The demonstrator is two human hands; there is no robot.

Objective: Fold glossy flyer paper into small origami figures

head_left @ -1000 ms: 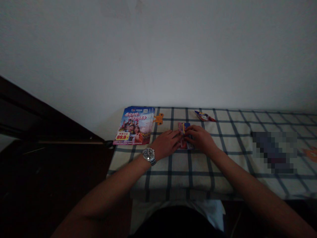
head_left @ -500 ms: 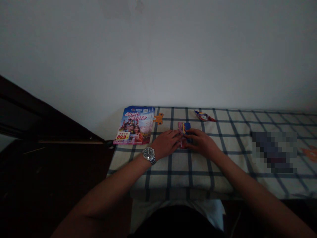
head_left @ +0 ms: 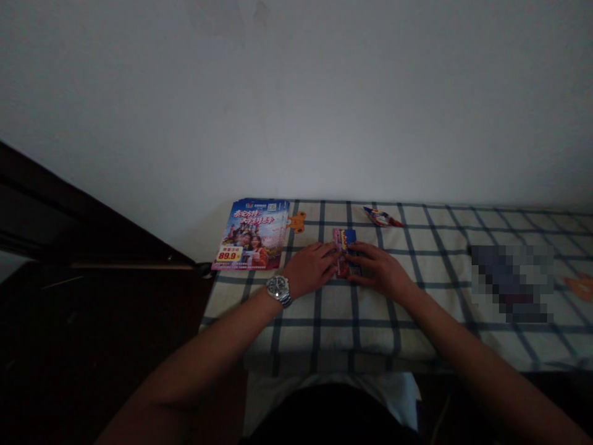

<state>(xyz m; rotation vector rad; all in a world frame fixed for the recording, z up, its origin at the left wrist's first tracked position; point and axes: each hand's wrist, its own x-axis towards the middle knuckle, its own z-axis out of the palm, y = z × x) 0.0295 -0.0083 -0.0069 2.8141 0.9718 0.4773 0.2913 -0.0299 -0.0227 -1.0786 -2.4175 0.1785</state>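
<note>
At the far left, a dark wooden frame (head_left: 88, 213) slanting across the corner below a dim white plaster wall (head_left: 296, 105). Next, on a table (head_left: 417, 337) under a white cloth with navy checks, a stack of glossy blue-and-pink printed flyers (head_left: 250, 235), with a yellow-and-red price box reading 89.9 in the lower left corner of the top sheet. Just right of the stack, a small flat orange cartoon-shaped cutout (head_left: 296, 222), lying on the cloth. Below it, a bare left hand (head_left: 310, 269), palm down, fingers close together and stretched toward the middle, with a silver link wristwatch (head_left: 278, 288) around the wrist. Left fingertips (head_left: 333, 249) against the left side of a small flat pink-and-blue card packet (head_left: 345, 247), lying on the cloth between both hands. Then a bare right hand (head_left: 377, 272), palm down, fingers slightly apart, tips at the packet's right side. Pinch or light touch: impossible to tell at this size. Near the far edge, above that hand, a small crumpled red-and-white wrapper (head_left: 382, 217). Further right, a pixelated blurred patch (head_left: 512, 283), its object impossible to make out. At the right border, a second orange cutout (head_left: 582, 287).
</note>
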